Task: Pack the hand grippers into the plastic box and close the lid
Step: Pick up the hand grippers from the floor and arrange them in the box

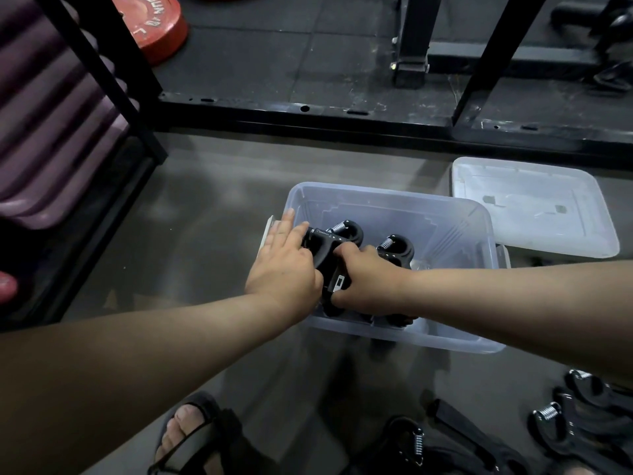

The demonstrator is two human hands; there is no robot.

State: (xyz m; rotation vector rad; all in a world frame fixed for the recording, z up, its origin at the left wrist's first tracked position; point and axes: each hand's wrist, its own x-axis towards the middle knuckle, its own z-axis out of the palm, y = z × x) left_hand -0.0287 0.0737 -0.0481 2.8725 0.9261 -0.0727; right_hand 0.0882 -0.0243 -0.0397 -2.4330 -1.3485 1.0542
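**Over the open box: both hands on one gripper**

On the grey, smooth floor, the plastic box (455,234) is sitting open. It is translucent, with rounded corners and stepped ribs moulded into its walls. Its lid (534,207) is lying flat just beside the box's far right corner; it is a frosted white rectangle with a raised rim.

The left hand (284,265) is reaching over the box's left rim with its fingers nearly straight, lying across the rim and the upper handle of a hand gripper (337,234). The thumb is hidden.

The right hand (368,286) is curling its fingers round the same gripper's lower handle, holding it inside the box near the left wall. The gripper is matte black with curved handles and a bright coiled steel spring at the top.

A second gripper (397,248) of the same build is sitting in the box, just right of the first.

Loose grippers (575,426) are lying on the floor at lower right, well apart from the box.

A black steel rack frame (308,114) is running behind the box. A red weight plate (154,25) is lying on dark rubber tiles beyond it. Purple rolled mats (51,132) are stacking up at left. A sandalled foot (195,433) is showing at the bottom.
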